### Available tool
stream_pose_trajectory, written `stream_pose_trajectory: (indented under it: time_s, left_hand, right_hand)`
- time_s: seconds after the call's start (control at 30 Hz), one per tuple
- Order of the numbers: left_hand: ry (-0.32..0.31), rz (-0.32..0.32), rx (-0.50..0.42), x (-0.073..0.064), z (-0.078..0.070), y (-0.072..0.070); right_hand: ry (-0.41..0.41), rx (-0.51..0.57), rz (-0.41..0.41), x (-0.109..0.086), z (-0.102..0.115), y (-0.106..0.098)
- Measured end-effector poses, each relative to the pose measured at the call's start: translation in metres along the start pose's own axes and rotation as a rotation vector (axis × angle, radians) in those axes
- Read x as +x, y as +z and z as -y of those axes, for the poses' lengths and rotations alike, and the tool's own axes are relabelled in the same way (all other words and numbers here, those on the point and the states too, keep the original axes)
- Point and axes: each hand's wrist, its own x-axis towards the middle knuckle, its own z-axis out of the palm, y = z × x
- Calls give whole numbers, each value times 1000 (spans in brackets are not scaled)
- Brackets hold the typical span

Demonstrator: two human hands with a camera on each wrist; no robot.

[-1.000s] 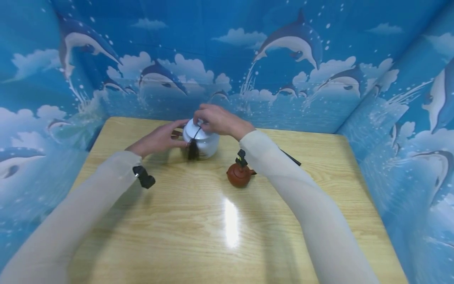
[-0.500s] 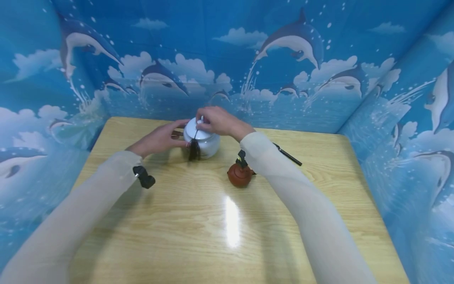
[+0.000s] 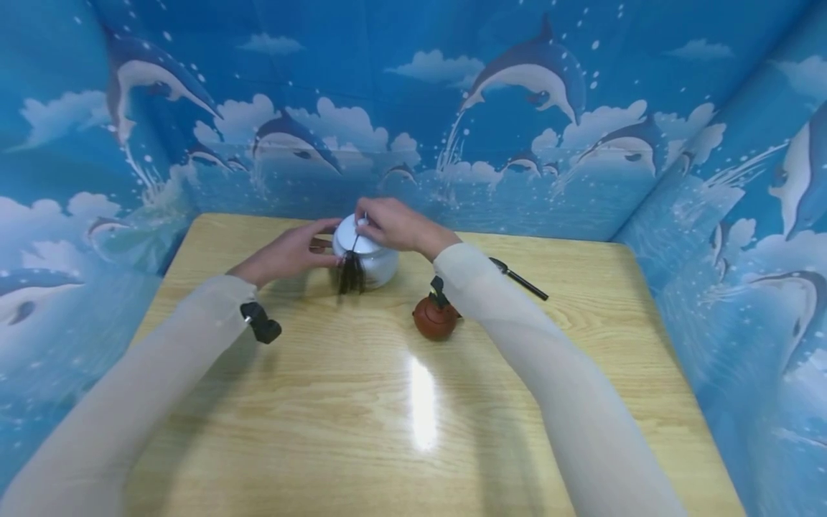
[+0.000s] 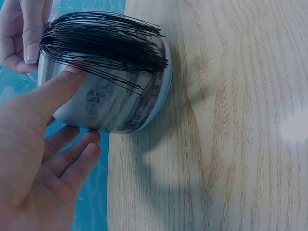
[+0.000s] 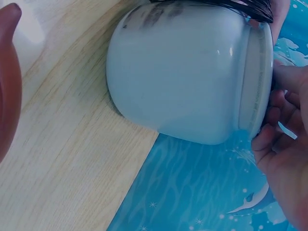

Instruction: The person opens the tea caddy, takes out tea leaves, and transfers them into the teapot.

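Note:
A white porcelain jar (image 3: 382, 268) with dark painted marks stands near the table's back edge, its lid (image 3: 346, 233) seated on top. A black tassel (image 4: 103, 43) hangs from the lid over the jar's front. My left hand (image 3: 291, 251) steadies the jar from the left, thumb on the front and fingers around the far side. At the top, my right hand (image 3: 397, 226) pinches the lid's knob, which the fingers mostly hide. In the right wrist view, the curled right fingers (image 5: 269, 137) lie against the lid's edge.
A small reddish-brown teapot (image 3: 434, 320) stands right of the jar, beneath the right wrist camera. Behind the right forearm lies a slim black-handled tool (image 3: 526, 284). A blue dolphin-print curtain (image 3: 413, 93) surrounds the wooden table (image 3: 323, 402) at back and sides.
My right hand has lowered slightly at the lid, and the tassel has swung and spread out. The left hand keeps its place. More of the black-handled tool shows beside the right sleeve.

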Motion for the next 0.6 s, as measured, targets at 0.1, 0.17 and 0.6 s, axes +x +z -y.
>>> stream_pose_trajectory:
  time_s: [0.1,0.17,0.6]
  left_hand:
    - [-4,2,-6,0,0,-1]
    - [-9,4,-5,0,-1,-1]
    - [-10,-6,-2,3,1,1]
  right_hand:
    - [-1,-8,-11,1,-1,2]
    - [0,-8,-22,0,-1,3]
    - [18,-4,-83,-2,-5,14]
